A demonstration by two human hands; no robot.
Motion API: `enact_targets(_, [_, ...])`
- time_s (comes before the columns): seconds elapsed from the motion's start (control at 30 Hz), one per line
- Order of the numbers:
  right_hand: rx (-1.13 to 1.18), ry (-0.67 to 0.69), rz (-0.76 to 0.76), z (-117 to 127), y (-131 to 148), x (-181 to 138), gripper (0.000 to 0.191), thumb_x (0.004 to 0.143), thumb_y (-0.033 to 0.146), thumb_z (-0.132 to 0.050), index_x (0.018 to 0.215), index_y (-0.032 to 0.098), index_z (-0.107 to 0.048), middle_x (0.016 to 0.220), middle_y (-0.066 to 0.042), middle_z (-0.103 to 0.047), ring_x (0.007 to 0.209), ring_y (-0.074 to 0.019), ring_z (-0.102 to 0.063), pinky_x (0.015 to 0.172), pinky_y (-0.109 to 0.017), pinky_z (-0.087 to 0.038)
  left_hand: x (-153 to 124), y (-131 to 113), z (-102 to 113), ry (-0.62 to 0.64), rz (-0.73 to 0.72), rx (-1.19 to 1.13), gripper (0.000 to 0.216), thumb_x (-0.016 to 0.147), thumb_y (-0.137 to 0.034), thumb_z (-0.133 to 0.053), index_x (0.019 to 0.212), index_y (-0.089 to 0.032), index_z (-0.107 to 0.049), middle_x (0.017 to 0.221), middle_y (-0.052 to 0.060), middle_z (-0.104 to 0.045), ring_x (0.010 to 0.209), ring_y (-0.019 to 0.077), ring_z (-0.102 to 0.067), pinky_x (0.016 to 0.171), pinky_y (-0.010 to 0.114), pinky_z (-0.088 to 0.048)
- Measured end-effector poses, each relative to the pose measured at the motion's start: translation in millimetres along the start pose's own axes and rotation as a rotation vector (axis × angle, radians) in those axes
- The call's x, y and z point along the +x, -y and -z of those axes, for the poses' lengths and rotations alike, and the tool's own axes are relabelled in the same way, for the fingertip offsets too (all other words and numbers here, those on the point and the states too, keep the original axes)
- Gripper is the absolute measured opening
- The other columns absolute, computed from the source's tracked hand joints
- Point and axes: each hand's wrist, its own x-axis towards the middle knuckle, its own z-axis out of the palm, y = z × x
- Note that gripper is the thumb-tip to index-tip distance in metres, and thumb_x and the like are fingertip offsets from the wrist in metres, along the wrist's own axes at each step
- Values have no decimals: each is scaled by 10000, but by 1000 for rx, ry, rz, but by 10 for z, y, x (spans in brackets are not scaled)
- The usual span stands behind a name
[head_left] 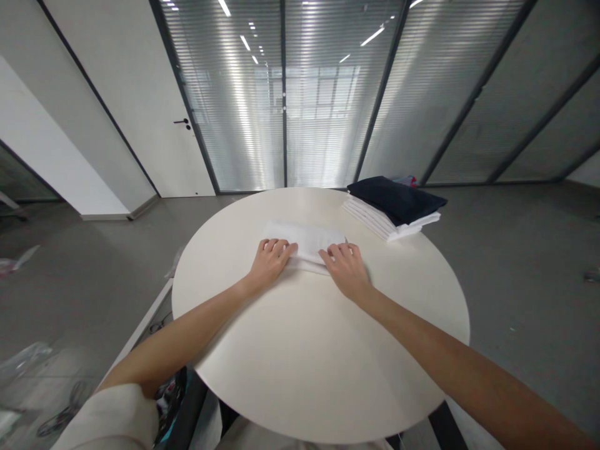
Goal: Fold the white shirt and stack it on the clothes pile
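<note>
A folded white cloth (pixel 307 240) lies flat on the round white table (pixel 300 350), its layers showing along the near edge. My left hand (pixel 273 259) grips its left end, fingers curled over the top and thumb pointing inward. At the right end my right hand (pixel 345 265) holds the cloth the same way, with bent fingers and the thumb toward the middle. What lies under the fingers of both hands is hidden. The cloth's exact kind cannot be made out.
Toward the table's back right edge sits a stack of folded white cloths (pixel 391 222) with a dark navy folded cloth (pixel 398 199) on top. A small red item (pixel 413 182) shows behind it. Clear plastic wrapping (pixel 25 362) lies on the floor at left.
</note>
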Motion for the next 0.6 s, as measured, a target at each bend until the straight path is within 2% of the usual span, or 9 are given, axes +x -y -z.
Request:
enact_targets(0.13, [-16, 42, 52, -25, -35, 14, 220, 959, 86, -467, 1010, 178, -660, 927, -114, -612, 893, -271, -489, 825, -407, -345, -1, -1, 18, 24, -83, 35, 348, 990, -117, -396, 1257, -212, -599, 1092, 130, -624, 996, 278, -551, 872, 436, -380])
enact_targets(0.3, [39, 74, 115, -11, -84, 10, 177, 946, 86, -499, 996, 177, -643, 921, -99, -615, 902, -260, -500, 827, -376, -328, 4, 8, 47, 42, -160, -11, 271, 1016, -157, -400, 1157, -200, -627, 952, 101, -600, 861, 241, -553, 789, 373, -385])
enact_targets(0.43, [63, 51, 136, 2, -56, -9, 183, 939, 82, -500, 965, 177, -654, 900, -95, -623, 871, -253, -503, 814, -372, -322, -4, 8, 43, 56, -206, -8, 304, 1033, -178, -356, 1158, -201, -633, 904, 92, -593, 813, 229, -559, 767, 370, -412])
enact_targets(0.5, [72, 44, 133, -5, -43, -7, 188, 932, 77, -502, 943, 176, -661, 876, -93, -628, 851, -247, -507, 804, -369, -322, -3, 13, 33, 37, -214, 8, 314, 1026, -171, -369, 1202, -216, -625, 942, 97, -612, 865, 235, -583, 809, 388, -427])
enact_targets(0.6, [94, 70, 133, -17, -48, 8, 184, 906, 67, -523, 921, 179, -668, 872, -90, -640, 849, -242, -523, 791, -365, -328, 2, 14, 23, -39, -196, 15, 386, 980, -139, -458, 1334, -248, -565, 1201, 129, -615, 1183, 294, -552, 980, 462, -396])
